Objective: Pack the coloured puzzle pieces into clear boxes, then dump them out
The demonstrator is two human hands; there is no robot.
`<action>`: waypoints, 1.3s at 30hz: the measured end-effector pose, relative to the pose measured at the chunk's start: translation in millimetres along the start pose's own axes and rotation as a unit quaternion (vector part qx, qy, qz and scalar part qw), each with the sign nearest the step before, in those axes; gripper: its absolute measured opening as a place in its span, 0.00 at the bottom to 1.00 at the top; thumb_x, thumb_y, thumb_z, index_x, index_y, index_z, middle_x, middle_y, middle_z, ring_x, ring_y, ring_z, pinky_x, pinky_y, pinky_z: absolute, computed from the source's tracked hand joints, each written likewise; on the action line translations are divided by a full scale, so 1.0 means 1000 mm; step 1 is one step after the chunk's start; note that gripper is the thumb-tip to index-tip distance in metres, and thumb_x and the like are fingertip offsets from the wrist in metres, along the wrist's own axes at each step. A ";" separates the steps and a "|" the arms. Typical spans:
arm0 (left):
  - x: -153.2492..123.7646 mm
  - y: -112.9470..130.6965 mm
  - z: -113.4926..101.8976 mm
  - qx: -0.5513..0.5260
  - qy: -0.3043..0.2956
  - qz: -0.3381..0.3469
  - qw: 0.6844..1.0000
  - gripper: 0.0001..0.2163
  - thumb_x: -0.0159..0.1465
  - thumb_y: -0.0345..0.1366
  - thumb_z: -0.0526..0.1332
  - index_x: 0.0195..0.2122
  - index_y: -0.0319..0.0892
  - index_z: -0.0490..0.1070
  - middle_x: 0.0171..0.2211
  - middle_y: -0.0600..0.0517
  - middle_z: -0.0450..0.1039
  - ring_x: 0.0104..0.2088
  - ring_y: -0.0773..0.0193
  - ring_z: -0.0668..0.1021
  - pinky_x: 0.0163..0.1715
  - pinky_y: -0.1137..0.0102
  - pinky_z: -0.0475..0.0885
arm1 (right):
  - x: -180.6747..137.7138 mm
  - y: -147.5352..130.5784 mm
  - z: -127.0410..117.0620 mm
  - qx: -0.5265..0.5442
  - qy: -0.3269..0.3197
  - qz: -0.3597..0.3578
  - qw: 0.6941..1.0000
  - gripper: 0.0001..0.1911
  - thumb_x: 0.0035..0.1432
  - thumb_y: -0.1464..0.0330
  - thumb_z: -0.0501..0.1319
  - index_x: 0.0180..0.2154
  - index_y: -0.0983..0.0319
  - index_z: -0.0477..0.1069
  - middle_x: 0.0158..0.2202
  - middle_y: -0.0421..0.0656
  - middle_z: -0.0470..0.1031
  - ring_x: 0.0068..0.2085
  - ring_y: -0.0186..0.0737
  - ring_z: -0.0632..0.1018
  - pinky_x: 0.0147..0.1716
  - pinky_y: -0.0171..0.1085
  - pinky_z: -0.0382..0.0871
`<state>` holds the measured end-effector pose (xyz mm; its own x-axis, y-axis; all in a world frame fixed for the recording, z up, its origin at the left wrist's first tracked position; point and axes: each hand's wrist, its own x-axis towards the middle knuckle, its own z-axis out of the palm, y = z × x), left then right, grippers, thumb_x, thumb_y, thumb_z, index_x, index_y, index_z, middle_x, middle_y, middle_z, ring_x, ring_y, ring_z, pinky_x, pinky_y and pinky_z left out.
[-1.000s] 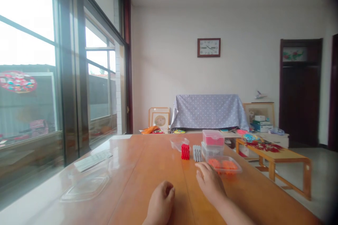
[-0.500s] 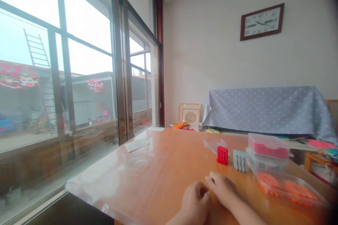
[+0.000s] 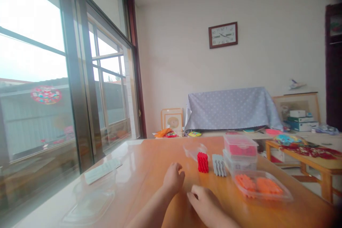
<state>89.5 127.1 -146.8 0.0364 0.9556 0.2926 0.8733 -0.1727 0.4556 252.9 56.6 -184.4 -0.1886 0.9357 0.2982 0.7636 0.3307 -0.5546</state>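
Observation:
My left hand (image 3: pixel 174 179) is over the wooden table (image 3: pixel 149 188), fingers bent and thumb apart from them, with nothing visible in it. My right hand (image 3: pixel 205 198) lies closer to me, fingers curled in loosely; no object shows in it. A little beyond the hands stand a stack of red wavy plastic pieces (image 3: pixel 202 162) and, right of it, a stack of grey wavy pieces (image 3: pixel 219 166). Neither hand touches them. To the right, a clear plastic container (image 3: pixel 285 195) holds orange pieces (image 3: pixel 268 186).
Clear boxes (image 3: pixel 240 164) are stacked at the right, the top one with pink contents. Behind the red stack lies a crumpled clear bag (image 3: pixel 194 151). A clear lid (image 3: pixel 89 205) and a paper sheet (image 3: pixel 103 171) lie at the left, near the windows. A low wooden bench (image 3: pixel 320 165) stands right.
The view has turned to the right, so the table things appear further left. My left hand has reached forward and my right hand has drawn back. The stacks stay in place.

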 end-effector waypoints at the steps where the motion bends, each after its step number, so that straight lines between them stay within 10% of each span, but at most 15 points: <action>1: 0.012 0.002 0.002 0.007 -0.001 0.005 1.000 0.10 0.63 0.34 0.58 0.46 0.42 0.71 0.49 0.47 0.74 0.49 0.61 0.76 0.48 0.72 0.68 | 0.001 0.000 -0.001 0.001 -0.001 -0.001 1.000 0.16 0.65 0.61 0.54 0.27 0.60 0.68 0.26 0.38 0.76 0.28 0.33 0.71 0.27 0.35 0.48; 13: 0.110 0.033 0.040 0.091 -0.056 0.061 0.992 0.31 0.64 0.26 0.53 0.69 0.49 0.51 0.72 0.47 0.46 0.60 0.56 0.71 0.54 0.64 0.69 | 0.006 -0.012 -0.022 -0.013 -0.071 0.048 0.996 0.12 0.61 0.63 0.57 0.31 0.60 0.75 0.31 0.45 0.81 0.31 0.38 0.78 0.25 0.34 0.50; 18: 0.126 0.039 0.050 0.118 -0.086 0.069 0.987 0.31 0.61 0.26 0.57 0.66 0.47 0.58 0.66 0.43 0.60 0.56 0.55 0.75 0.53 0.66 0.70 | 0.007 -0.023 -0.038 -0.005 -0.114 0.062 0.991 0.10 0.60 0.62 0.58 0.35 0.59 0.76 0.34 0.46 0.82 0.33 0.42 0.80 0.25 0.34 0.52; 29: 0.084 -0.009 0.007 0.207 -0.010 -0.009 0.978 0.15 0.67 0.32 0.50 0.45 0.44 0.76 0.46 0.40 0.75 0.51 0.47 0.75 0.48 0.56 0.68 | 0.004 0.000 -0.008 -0.013 -0.021 0.008 1.000 0.10 0.62 0.65 0.57 0.31 0.58 0.74 0.33 0.40 0.81 0.35 0.37 0.78 0.30 0.34 0.54; 39: 0.058 0.010 0.000 0.133 0.036 0.090 0.986 0.25 0.63 0.26 0.51 0.61 0.45 0.64 0.59 0.44 0.68 0.59 0.51 0.66 0.61 0.60 0.57 | 0.003 -0.002 -0.008 -0.018 -0.016 0.012 1.000 0.11 0.63 0.64 0.56 0.31 0.58 0.74 0.32 0.40 0.80 0.34 0.37 0.77 0.31 0.34 0.53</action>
<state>100.2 180.5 -125.7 0.1767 0.8942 0.4114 0.9529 -0.2601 0.1560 255.8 57.5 -176.7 -0.1891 0.9469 0.2599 0.7903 0.3038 -0.5321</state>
